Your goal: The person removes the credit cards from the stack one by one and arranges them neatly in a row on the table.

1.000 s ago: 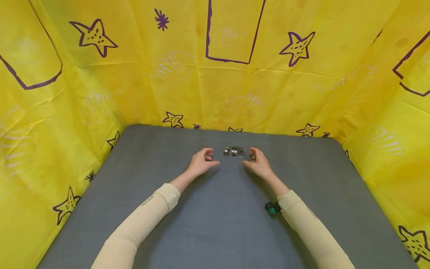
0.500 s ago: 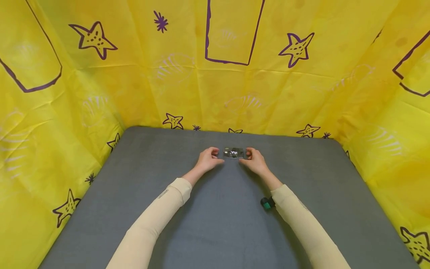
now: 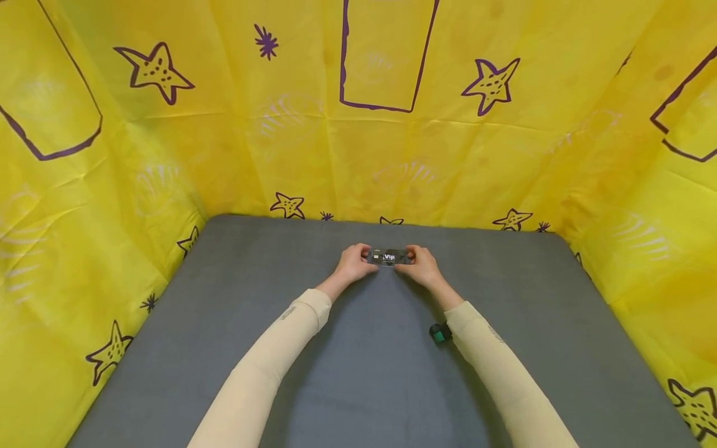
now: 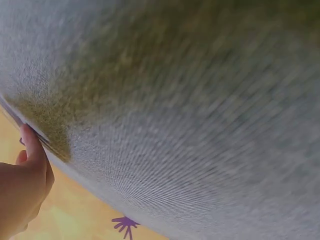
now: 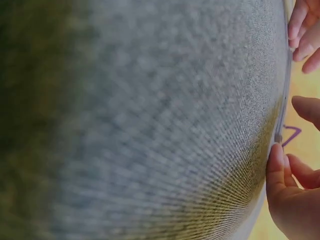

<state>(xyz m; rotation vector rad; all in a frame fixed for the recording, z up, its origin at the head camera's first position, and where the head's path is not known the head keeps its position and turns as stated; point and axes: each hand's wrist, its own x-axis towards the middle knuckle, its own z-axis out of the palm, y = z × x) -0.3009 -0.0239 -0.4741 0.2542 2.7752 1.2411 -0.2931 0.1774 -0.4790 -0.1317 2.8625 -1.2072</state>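
A small dark card printed "Vip" lies at the far middle of the grey mat. My left hand pinches its left end with curled fingers and thumb. On the other side, my right hand pinches the right end. In the right wrist view the card shows as a thin edge with my right hand below it and the left hand's fingertips above. The left wrist view shows my thumb against the card's edge; most of that view is blurred mat.
Yellow sheeting with purple stars walls the mat at the back and both sides. A small black and green device sits at my right wrist. Both arms wear cream sleeves.
Both hands have moved inward from either side of the card and closed on its two ends. The card has stayed in about the same spot.
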